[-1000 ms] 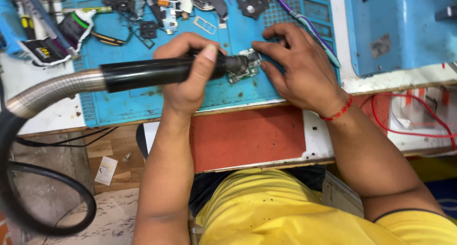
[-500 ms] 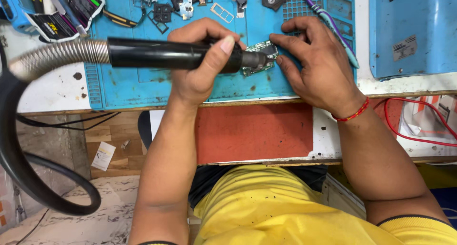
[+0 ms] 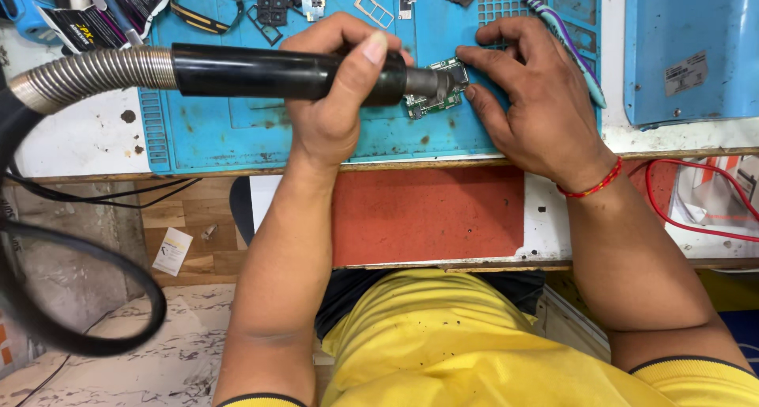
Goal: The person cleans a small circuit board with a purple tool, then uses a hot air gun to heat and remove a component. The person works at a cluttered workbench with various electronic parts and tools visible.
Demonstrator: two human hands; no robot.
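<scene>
in the head view my left hand (image 3: 336, 98) was wrapped tight around the black handle of the hot-air wand (image 3: 285, 73), thumb laid along the top. the metal nozzle (image 3: 433, 83) sat just over the near edge of the small green circuit board (image 3: 437, 93), closer to it than half a second before; i could not tell whether it touched. the ribbed metal hose (image 3: 91, 75) trailed off to the left, much as earlier. my right hand (image 3: 538, 98) lay flat with fingers spread, fingertips pinning the board's far edge to the blue work mat (image 3: 237, 134); it gripped nothing. the board rested on the mat near its upper middle, between the two hands, in the same spot as before. i judged that the nozzle had settled onto one area of the board and that heating was under way. loose phone parts (image 3: 316, 0) lay above on the mat. a red cord bracelet (image 3: 591, 187) circled the right wrist. the tabletop (image 3: 79, 142) showed white at left.
</scene>
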